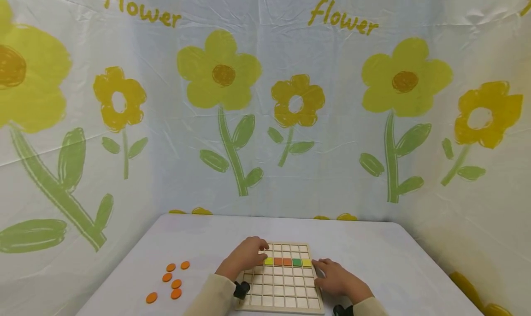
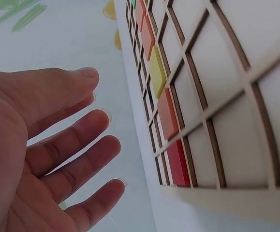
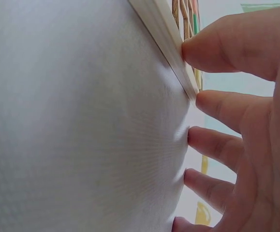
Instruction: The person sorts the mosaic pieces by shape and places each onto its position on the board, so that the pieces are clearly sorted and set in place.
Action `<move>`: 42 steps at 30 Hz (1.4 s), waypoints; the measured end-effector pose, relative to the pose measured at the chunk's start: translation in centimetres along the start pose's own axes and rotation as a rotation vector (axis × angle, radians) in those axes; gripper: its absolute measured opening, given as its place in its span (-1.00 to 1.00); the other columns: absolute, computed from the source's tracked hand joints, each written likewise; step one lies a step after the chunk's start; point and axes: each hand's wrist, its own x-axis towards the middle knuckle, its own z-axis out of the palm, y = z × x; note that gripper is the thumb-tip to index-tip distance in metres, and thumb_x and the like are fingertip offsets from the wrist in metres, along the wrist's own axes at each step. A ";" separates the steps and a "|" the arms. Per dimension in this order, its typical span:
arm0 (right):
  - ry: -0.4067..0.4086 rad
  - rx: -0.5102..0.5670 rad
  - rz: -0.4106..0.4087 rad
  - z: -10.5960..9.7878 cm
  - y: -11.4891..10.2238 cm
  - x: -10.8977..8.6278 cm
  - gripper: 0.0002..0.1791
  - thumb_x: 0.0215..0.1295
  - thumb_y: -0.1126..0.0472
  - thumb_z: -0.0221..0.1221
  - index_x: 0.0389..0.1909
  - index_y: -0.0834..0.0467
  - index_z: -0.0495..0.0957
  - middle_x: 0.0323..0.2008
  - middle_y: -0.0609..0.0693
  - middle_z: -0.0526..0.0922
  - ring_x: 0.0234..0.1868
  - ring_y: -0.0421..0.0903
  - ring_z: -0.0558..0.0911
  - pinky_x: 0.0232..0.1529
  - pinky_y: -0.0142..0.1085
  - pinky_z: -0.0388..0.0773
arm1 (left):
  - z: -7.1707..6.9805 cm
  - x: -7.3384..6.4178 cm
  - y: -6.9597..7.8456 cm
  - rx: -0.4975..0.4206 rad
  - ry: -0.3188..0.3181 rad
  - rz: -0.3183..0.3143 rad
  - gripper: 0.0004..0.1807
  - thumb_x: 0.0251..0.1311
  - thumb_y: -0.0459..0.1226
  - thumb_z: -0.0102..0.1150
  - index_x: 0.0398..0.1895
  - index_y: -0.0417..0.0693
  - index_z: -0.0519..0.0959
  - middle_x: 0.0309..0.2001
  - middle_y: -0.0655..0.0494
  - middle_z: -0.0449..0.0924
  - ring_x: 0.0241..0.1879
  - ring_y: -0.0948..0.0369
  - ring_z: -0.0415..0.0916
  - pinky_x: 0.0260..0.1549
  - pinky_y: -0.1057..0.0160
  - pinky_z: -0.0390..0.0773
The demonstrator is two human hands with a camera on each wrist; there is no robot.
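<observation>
A light wooden grid board (image 1: 279,309) lies on the table, with a row of coloured square tiles in its cells. From the right, the head view shows a yellow tile (image 1: 306,263), a green tile (image 1: 297,262), two orange ones and another yellow. The left wrist view also shows an orange tile (image 2: 168,114) and a red tile (image 2: 178,163) at the row's left end. My left hand (image 1: 247,255) is over the board's left side, fingers loosely bent and holding nothing. My right hand (image 1: 337,278) touches the board's right edge with thumb and forefinger; its other fingertips rest on the table.
Several orange round discs (image 1: 176,283) lie scattered on the white table (image 1: 207,235) to the left of the board. A flower-printed curtain (image 1: 265,178) hangs behind the table and along both sides. Dark wrist cameras sit on both wrists.
</observation>
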 end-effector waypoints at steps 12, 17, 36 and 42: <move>0.005 -0.005 -0.009 0.1 0.0 0.0 -0.37 0.19 0.08 0.15 0.31 0.16 0.40 0.31 0.26 0.36 0.33 0.34 0.32 0.25 0.28 0.21 | -1.5 -1.9 -2.0 -0.012 0.035 -0.082 -0.72 0.21 -0.22 0.22 -0.05 -0.14 0.62 -0.13 0.00 0.62 -0.09 0.05 0.56 -0.08 0.01 0.55; 0.011 -0.010 -0.021 0.1 0.0 0.0 -0.37 0.19 0.08 0.15 0.31 0.16 0.40 0.30 0.26 0.37 0.32 0.33 0.33 0.26 0.27 0.22 | -2.1 -2.6 -2.7 -0.005 0.047 -0.120 -0.72 0.19 -0.23 0.24 -0.07 -0.14 0.62 -0.15 -0.01 0.60 -0.13 0.06 0.54 -0.09 -0.01 0.53; 0.015 -0.012 -0.018 -0.1 -0.3 -0.3 -0.37 0.17 0.08 0.15 0.30 0.16 0.41 0.29 0.25 0.38 0.32 0.32 0.34 0.25 0.27 0.23 | -4.2 -5.6 -6.6 0.091 0.092 -0.225 -0.74 0.13 -0.23 0.31 -0.12 -0.10 0.62 -0.19 0.01 0.59 -0.23 0.13 0.50 -0.15 0.03 0.53; 0.012 -0.012 -0.016 0.0 -0.2 -0.2 -0.37 0.18 0.08 0.15 0.30 0.16 0.41 0.29 0.25 0.38 0.32 0.32 0.34 0.25 0.28 0.23 | -4.6 -6.6 -8.1 0.090 0.099 -0.239 -0.75 0.14 -0.23 0.30 -0.12 -0.10 0.62 -0.18 0.01 0.59 -0.20 0.13 0.50 -0.12 0.02 0.53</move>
